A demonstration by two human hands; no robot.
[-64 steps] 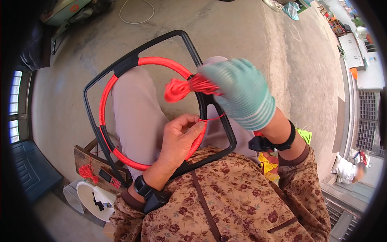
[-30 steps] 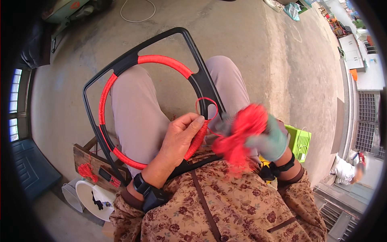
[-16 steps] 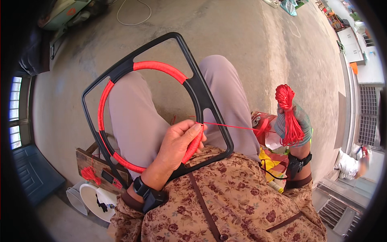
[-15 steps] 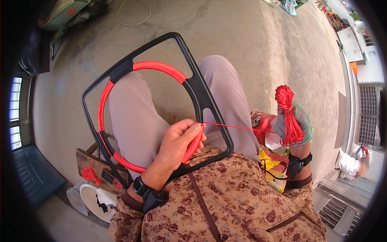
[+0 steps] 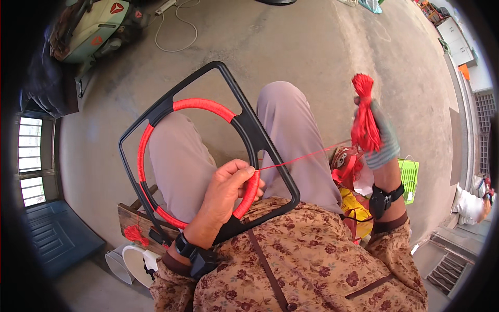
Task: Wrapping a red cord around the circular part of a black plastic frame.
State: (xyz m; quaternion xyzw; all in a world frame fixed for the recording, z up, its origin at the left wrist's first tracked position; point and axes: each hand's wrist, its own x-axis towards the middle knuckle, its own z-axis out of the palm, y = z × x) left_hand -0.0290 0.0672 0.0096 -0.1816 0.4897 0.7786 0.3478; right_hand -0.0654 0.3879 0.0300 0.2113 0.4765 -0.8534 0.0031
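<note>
A black frame (image 5: 267,138) with a round inner ring lies tilted across my lap. Sections of the ring are wrapped tightly in red cord (image 5: 205,105). My left hand (image 5: 221,195), bare, pinches the ring's near right side at the end of a wrapped section, thumb on top. From there a taut strand of red cord (image 5: 306,156) runs over the frame's right bar toward my right hand (image 5: 385,138). That hand wears a grey-green glove and is closed round a bundle of red cord (image 5: 365,122), raised right of my knee and slightly blurred.
Lower left, a wooden bench (image 5: 127,216) carries another tangle of red cord (image 5: 136,235), with a white bucket (image 5: 134,262) beside it. Right of my thigh are a yellow bag (image 5: 357,205) and a green basket (image 5: 409,179). A scooter (image 5: 99,31) stands far left.
My right hand has risen away from me with the cord bundle, whose loops now point away. The left hand keeps its pinch on the ring. The whole view has shifted slightly.
</note>
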